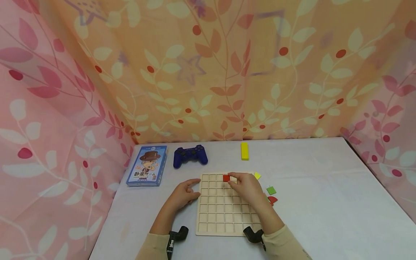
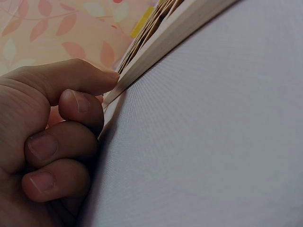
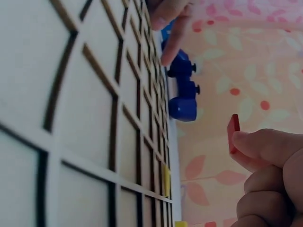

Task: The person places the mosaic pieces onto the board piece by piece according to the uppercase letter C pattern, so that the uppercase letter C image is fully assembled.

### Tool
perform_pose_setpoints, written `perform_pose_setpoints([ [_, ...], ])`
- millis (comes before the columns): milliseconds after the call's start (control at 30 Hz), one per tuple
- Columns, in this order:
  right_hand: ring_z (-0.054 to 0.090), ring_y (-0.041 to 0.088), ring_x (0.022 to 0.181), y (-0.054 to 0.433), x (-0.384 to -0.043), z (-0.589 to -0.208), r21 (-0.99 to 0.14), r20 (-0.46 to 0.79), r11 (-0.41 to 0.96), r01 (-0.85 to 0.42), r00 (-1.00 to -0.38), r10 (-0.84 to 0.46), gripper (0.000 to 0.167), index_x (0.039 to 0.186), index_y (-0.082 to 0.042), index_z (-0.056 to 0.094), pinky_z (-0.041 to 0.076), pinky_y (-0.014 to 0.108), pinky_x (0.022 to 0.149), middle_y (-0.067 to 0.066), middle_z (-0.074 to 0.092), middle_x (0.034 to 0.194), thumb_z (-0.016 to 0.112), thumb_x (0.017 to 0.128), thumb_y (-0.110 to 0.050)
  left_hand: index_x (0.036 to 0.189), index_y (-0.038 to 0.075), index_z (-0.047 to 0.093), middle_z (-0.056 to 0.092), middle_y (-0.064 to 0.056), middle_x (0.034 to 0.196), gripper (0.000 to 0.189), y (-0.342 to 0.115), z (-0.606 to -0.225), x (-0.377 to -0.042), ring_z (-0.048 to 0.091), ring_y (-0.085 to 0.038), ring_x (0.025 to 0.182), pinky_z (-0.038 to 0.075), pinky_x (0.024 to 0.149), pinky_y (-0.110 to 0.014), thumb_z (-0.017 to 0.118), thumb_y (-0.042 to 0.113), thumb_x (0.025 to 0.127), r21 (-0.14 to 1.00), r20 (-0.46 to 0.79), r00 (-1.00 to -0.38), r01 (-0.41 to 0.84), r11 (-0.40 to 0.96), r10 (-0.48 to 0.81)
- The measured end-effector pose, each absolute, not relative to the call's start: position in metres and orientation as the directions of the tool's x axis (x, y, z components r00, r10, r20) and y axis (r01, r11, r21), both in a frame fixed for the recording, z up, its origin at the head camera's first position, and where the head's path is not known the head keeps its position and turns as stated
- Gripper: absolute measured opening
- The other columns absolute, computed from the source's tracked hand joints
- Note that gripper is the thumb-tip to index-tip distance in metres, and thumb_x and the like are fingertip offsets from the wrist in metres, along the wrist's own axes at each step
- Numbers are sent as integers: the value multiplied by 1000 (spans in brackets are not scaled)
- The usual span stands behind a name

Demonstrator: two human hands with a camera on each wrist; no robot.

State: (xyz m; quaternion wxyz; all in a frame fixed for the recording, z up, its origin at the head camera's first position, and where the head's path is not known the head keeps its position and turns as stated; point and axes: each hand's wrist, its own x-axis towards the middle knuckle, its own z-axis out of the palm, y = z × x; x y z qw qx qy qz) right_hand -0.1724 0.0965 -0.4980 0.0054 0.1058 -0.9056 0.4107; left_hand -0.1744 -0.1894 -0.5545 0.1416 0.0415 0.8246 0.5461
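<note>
The red tile is over the far row of the board, near the middle of that row, and in the right wrist view it looks clear of the wood. The likeliest trouble, I judge, is a slip or a crooked landing: the tile is thin and pinched at one side only, so a small twist of the fingertips could leave it straddling a divider. The board could also skid on the worktop if the left hand pushes, since its index finger and thumb meet only the left edge. The loose pieces lie just beside the right forearm, where a careless sweep could scatter them. The right hand has its grip closed on the tile between thumb and index finger, the other fingers folded in; its forearm slants in from the near right and crosses above the board's right part, hiding some cells. The left hand's grip encloses nothing: index finger reaching out to the edge, thumb nearer the person, the remaining fingers bent inward. How hard it presses, I cannot tell. The controller sits well apart, beyond the board.
</note>
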Motion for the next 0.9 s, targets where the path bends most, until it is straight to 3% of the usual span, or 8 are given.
perform_pose_setpoints([
  [300,49,10,60,94,-178,-520,-682,88,711,-174,-984,-156,14,104,-13,82,38,28,53,-7,67,71,76,92,-17,146,6,57,50,3,53,60,-190,-556,-175,43,-11,46,38,49,-26,77,10,89,915,-184,-957,-85,393,222],
  [433,52,13,63,97,-181,-521,-657,67,734,-169,-984,-166,20,110,-13,81,40,31,55,-5,67,73,78,91,-16,145,6,57,50,2,54,60,-190,-556,-175,43,-12,46,37,49,-26,77,9,89,918,-184,-959,-88,387,217],
  [667,57,17,73,110,-183,-518,-573,-41,809,-132,-981,-189,34,116,-12,74,47,36,63,2,70,92,82,83,-19,145,6,57,49,2,53,60,-189,-554,-174,43,-12,46,37,49,-26,77,8,89,918,-181,-959,-85,388,218],
  [900,56,21,69,115,-184,-520,-535,-98,842,-70,-985,-144,36,114,-10,70,44,37,59,4,67,84,79,80,-17,146,5,56,48,2,52,60,-189,-554,-175,42,-12,46,37,50,-26,76,8,89,922,-176,-956,-78,380,233],
])
